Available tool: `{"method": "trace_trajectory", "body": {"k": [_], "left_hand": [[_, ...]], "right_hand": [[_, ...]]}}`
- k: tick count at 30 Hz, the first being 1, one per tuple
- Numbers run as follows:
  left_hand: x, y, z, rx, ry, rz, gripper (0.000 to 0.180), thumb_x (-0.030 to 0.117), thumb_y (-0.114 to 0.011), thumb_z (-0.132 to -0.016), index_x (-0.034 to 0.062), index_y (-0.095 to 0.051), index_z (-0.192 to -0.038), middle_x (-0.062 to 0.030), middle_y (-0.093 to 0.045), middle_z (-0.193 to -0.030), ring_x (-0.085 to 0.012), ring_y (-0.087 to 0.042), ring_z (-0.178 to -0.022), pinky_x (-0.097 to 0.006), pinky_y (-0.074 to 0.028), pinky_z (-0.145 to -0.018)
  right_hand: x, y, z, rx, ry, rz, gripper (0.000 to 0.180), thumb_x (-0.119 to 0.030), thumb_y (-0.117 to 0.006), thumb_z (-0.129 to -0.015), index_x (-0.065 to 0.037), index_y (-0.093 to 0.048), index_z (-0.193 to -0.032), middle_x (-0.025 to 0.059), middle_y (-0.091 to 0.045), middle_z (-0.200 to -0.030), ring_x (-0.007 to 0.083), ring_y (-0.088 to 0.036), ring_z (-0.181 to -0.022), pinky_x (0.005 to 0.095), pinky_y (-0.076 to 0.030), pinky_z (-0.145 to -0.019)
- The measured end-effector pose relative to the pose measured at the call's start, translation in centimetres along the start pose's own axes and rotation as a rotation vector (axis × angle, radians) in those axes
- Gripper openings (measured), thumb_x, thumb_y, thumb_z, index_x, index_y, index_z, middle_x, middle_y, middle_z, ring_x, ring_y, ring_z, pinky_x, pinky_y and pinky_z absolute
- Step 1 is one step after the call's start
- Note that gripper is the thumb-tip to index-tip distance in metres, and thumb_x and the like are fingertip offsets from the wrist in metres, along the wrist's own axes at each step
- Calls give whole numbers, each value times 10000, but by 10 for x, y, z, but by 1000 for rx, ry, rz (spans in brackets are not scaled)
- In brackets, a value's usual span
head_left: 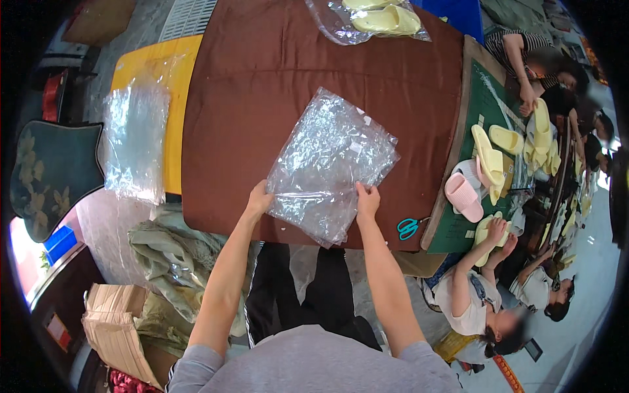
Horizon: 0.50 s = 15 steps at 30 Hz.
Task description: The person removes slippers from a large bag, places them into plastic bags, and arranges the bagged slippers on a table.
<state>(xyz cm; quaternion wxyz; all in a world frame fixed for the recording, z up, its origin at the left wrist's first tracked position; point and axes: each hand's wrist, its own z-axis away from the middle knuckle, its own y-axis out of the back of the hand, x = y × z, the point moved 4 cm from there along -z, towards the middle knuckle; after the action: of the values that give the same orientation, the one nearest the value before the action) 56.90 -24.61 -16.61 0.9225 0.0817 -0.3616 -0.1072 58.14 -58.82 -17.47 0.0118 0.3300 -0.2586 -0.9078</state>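
Viewpoint: a single head-worn fisheye view, looking steeply down from above the person's own chest and forearms.
Facing: away from the person, over the near edge of the brown cloth-covered table [262,98].
Nearness: close to the near table edge; the far end of the table lies at the top of the picture.
Bending: straight edges curve toward the dark round rim.
Right side: a green-topped table [481,111] running away.
Shared view: none, only one view.

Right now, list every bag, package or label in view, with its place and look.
Clear plastic bag: on the brown cloth, crinkled; left hand and right hand on its near edge.
Small white labels: on that bag.
Stack of clear bags: left, on the yellow surface.
Clear bag with yellow slippers: far edge.
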Motion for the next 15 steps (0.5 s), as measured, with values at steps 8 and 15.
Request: {"method": "trace_trajectory", "body": {"k": [8,15], "left_hand": [[28,8,14,48,12,-413,869,232,-712,-657,148,-248,-1387,-233,-413,-1292,-395,-423,-1205,-495,-378,-956],[63,26,-7,351,-134,-587,641,431,-671,-748,7,-471,-1186,-222,-577,-1084,-386,-528,-1068,-517,-414,-878]], "right_hand": [[14,3,17,85,-125,52,1093,-476,-816,-640,-28,-202,-1425,202,-328,-1370,314,-376,-1229,406,-339,-1015],[36,-31,28,-171,-169,-267,938,-355,-778,-748,65,-206,-1361,194,-425,-1257,240,-448,-1137,364,-366,-969]]}}
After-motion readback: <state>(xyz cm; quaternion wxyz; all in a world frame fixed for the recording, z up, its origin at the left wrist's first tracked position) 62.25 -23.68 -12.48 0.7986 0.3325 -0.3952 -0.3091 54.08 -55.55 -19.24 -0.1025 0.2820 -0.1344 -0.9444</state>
